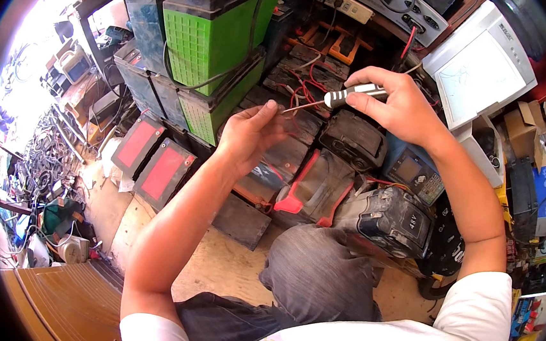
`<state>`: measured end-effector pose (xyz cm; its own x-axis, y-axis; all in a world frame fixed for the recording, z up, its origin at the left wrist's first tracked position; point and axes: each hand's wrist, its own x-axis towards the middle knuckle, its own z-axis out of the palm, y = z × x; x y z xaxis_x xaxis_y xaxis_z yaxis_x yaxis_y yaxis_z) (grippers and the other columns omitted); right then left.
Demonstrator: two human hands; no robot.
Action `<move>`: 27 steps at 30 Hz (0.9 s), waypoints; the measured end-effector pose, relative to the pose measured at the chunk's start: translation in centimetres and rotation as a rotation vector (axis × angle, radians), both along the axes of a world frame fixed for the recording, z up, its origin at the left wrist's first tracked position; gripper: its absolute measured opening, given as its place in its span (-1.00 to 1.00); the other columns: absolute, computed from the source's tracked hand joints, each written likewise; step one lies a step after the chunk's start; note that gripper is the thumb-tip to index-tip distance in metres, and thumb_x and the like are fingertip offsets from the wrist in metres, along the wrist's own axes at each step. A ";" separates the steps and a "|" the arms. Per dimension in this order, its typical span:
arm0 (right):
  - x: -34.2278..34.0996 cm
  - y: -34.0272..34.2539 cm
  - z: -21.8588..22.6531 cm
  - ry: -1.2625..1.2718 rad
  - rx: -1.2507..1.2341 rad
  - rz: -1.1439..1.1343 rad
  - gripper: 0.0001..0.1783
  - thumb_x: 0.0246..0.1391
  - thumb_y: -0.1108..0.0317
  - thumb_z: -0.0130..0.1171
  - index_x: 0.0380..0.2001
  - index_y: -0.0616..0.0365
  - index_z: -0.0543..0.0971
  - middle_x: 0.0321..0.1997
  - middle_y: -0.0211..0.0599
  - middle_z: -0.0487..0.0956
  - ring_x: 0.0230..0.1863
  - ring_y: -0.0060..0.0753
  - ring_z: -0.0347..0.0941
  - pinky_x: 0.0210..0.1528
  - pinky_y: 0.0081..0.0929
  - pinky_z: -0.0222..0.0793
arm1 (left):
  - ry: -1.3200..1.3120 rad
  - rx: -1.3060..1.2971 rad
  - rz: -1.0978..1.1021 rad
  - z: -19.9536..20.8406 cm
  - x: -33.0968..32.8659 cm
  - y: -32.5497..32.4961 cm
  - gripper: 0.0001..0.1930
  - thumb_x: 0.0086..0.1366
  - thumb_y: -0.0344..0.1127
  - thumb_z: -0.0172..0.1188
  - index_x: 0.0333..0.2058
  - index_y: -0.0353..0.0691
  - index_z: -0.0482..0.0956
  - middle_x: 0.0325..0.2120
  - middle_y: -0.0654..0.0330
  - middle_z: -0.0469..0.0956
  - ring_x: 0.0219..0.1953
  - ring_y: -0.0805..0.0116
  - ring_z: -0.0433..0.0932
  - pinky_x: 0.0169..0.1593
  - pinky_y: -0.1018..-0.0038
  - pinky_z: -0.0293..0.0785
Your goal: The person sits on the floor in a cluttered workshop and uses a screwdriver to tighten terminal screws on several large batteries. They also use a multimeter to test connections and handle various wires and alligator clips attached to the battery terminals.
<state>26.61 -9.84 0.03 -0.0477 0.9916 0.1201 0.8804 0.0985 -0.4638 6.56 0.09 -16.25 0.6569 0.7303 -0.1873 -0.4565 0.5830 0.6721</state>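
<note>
In a cluttered workshop, a screwdriver point(337, 98) with a pale, dark-striped handle is held in mid-air above dusty battery cases point(391, 221) on the floor point(220, 269), its thin shaft slanting down to the left. The right hand point(390, 103) has its fingers closed around the handle, a grip that likely suits careful aiming of the tip. The left hand point(253, 130) curls its fingers partway beside the tip, perhaps to steady it; whether they pinch anything there cannot be told. Green-sided batteries point(225, 45) stand stacked toward the floor's far edge, presumably to save room, with red wires point(308, 87) strewn nearby. The floor is tan and stained; tangled cables point(50, 153) crowd its left edge, and a white-framed panel point(480, 65) stands at the far right.
</note>
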 end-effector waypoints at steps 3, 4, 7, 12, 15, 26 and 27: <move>0.1 -1.0 -0.5 0.099 0.039 0.060 -0.73 0.09 0.28 0.28 -0.20 0.21 0.59 -0.38 -0.44 0.57 -0.31 -0.64 0.41 -0.21 -0.56 0.34 | -0.016 -0.017 -0.007 -0.1 0.3 -0.3 -0.77 0.37 -0.19 0.15 -0.29 -0.26 0.51 -0.45 0.24 0.56 -0.46 0.47 0.55 -0.36 0.56 0.57; 0.3 -1.2 -0.7 0.067 0.117 0.057 -0.71 0.10 0.23 0.28 -0.21 0.22 0.61 -0.42 -0.34 0.63 -0.37 -0.60 0.48 -0.29 -0.54 0.39 | -0.033 -0.019 -0.014 -0.2 0.5 -0.5 -0.77 0.37 -0.19 0.15 -0.30 -0.25 0.51 -0.45 0.24 0.56 -0.46 0.47 0.55 -0.37 0.56 0.57; 0.7 -1.3 -1.0 0.062 0.122 0.015 -0.70 0.09 0.22 0.28 -0.21 0.21 0.61 -0.43 -0.36 0.62 -0.39 -0.60 0.47 -0.30 -0.54 0.38 | -0.046 -0.022 -0.045 -0.2 0.7 -0.6 -0.77 0.37 -0.18 0.14 -0.31 -0.25 0.50 -0.45 0.24 0.56 -0.46 0.46 0.56 -0.38 0.56 0.57; 1.1 -1.1 -1.0 0.044 0.108 0.007 -0.68 0.08 0.20 0.29 -0.20 0.22 0.61 -0.43 -0.35 0.62 -0.40 -0.61 0.47 -0.31 -0.54 0.38 | -0.042 -0.032 -0.057 -0.2 0.5 -0.3 -0.77 0.38 -0.18 0.13 -0.30 -0.25 0.50 -0.45 0.24 0.55 -0.45 0.46 0.56 -0.37 0.56 0.57; 0.9 -1.0 -1.0 0.046 0.132 0.033 -0.68 0.09 0.20 0.29 -0.20 0.22 0.61 -0.41 -0.34 0.62 -0.39 -0.60 0.47 -0.30 -0.54 0.38 | -0.056 -0.014 -0.069 -0.4 0.2 -0.3 -0.75 0.36 -0.17 0.17 -0.25 -0.26 0.52 -0.42 0.25 0.55 -0.44 0.48 0.53 -0.32 0.53 0.55; 2.5 -1.0 -0.8 -0.196 0.240 0.292 -0.71 -0.01 0.41 0.30 -0.17 0.14 0.57 -0.24 -0.28 0.56 -0.20 -0.27 0.50 -0.13 -0.37 0.38 | 0.050 0.082 -0.091 0.1 0.7 -0.9 -0.77 0.36 -0.12 0.17 -0.32 -0.16 0.50 -0.52 0.39 0.40 -0.50 0.58 0.38 -0.42 0.65 0.37; 2.7 -1.2 -0.6 -0.213 0.248 0.345 -0.69 -0.03 0.42 0.31 -0.16 0.12 0.57 -0.26 -0.29 0.52 -0.17 -0.24 0.47 -0.11 -0.36 0.35 | 0.121 0.084 -0.068 0.3 0.8 -0.8 -0.77 0.36 -0.11 0.17 -0.31 -0.15 0.50 -0.52 0.40 0.41 -0.49 0.60 0.39 -0.43 0.67 0.35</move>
